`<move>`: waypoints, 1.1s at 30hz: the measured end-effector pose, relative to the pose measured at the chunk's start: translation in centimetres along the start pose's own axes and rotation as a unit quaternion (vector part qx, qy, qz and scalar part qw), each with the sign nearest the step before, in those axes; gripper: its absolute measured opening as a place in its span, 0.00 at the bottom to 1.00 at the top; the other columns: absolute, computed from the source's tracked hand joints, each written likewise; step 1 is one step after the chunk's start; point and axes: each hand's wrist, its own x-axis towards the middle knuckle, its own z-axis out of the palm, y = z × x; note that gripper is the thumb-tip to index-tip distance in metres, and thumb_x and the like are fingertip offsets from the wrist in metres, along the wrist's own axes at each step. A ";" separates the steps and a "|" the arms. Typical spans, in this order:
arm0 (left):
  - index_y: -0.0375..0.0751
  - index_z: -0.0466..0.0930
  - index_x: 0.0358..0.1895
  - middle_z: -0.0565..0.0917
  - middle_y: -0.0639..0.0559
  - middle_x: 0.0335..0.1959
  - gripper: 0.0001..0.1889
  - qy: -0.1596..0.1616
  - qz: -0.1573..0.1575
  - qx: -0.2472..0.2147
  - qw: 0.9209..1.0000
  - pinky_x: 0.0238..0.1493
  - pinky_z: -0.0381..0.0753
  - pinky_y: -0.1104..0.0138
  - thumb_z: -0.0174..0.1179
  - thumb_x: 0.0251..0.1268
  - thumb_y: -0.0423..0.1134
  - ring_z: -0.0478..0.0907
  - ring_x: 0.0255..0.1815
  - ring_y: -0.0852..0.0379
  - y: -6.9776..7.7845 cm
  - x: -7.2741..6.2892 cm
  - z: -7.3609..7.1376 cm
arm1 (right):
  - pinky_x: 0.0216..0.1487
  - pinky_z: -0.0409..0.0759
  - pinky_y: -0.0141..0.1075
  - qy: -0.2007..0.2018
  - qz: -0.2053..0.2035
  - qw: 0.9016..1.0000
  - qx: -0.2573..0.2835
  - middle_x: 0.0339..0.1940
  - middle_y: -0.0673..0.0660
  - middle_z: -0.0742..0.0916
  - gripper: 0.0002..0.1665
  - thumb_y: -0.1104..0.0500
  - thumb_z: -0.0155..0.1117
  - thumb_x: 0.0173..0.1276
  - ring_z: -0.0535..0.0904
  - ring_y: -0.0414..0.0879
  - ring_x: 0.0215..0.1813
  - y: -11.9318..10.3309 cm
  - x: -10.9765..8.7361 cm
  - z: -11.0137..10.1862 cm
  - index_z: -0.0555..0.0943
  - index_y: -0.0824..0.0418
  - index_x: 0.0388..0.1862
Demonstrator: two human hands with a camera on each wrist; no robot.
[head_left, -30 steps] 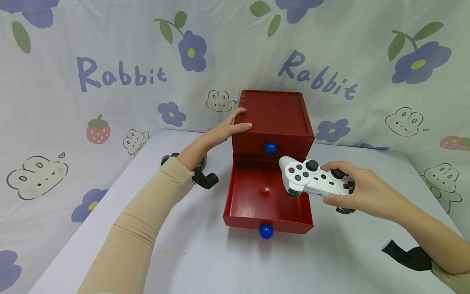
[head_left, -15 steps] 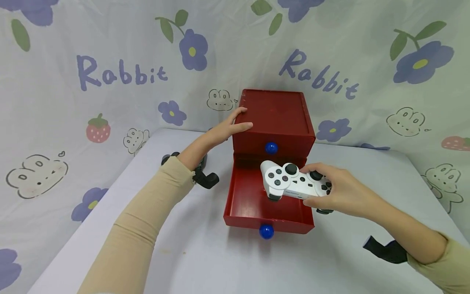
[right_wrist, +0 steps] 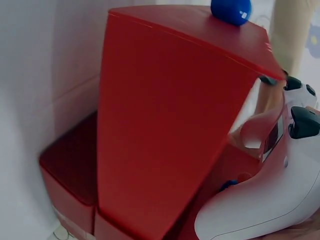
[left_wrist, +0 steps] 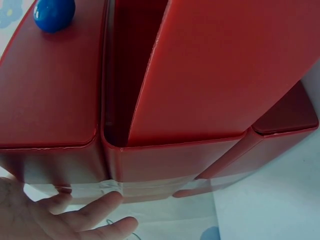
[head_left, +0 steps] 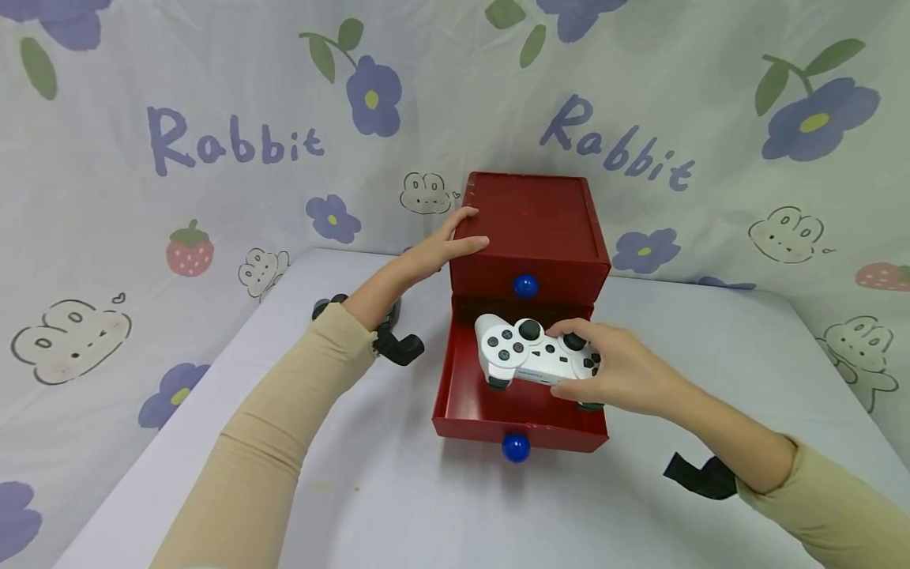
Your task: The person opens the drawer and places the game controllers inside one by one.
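A white game controller with black sticks and buttons is in my right hand, thumb and fingers pinching its right end. It hangs over the pulled-out lower drawer of a red drawer cabinet; no gap or contact with the drawer floor can be judged. In the right wrist view the controller shows beside the drawer's side wall. My left hand rests on the cabinet's upper left edge with fingers spread. In the left wrist view that hand shows straight fingers near the cabinet's side.
Blue round knobs sit on the shut upper drawer and on the lower drawer's front. A dark object, mostly hidden, shows behind my left wrist on the white table. A patterned cloth hangs behind the cabinet.
My right hand has carried the game controller leftward, from the drawer's right side to over its middle. The left hand and cabinet have stayed in place.
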 end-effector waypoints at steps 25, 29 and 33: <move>0.50 0.43 0.70 0.54 0.45 0.67 0.35 -0.001 0.005 -0.001 1.000 0.62 0.59 0.49 0.48 0.63 0.49 0.56 0.64 0.49 0.0 0.1 0.1 | 0.39 0.80 0.39 -0.041 -0.001 0.998 -0.053 0.43 0.57 0.81 0.33 0.52 0.74 0.46 0.75 0.49 0.44 1.8 2.3 4.2 0.73 0.58 0.51; 0.51 0.43 0.70 0.53 0.46 0.67 0.35 -0.001 0.002 0.003 1.000 0.62 0.59 0.47 0.47 0.63 0.49 0.55 0.65 0.49 0.1 0.0 0.1 | 0.42 0.80 0.43 -0.044 -0.005 0.996 -0.075 0.45 0.58 0.81 0.33 0.53 0.75 0.46 0.75 0.51 0.47 2.0 2.4 4.6 0.73 0.58 0.51; 0.52 0.43 0.70 0.53 0.46 0.68 0.35 0.002 -0.007 0.007 1.000 0.61 0.59 0.46 0.47 0.62 0.50 0.55 0.65 0.48 0.1 -0.1 0.1 | 0.42 0.80 0.44 -0.050 -0.001 0.995 -0.083 0.46 0.59 0.82 0.31 0.53 0.75 0.47 0.76 0.53 0.48 1.9 2.5 4.8 0.74 0.57 0.50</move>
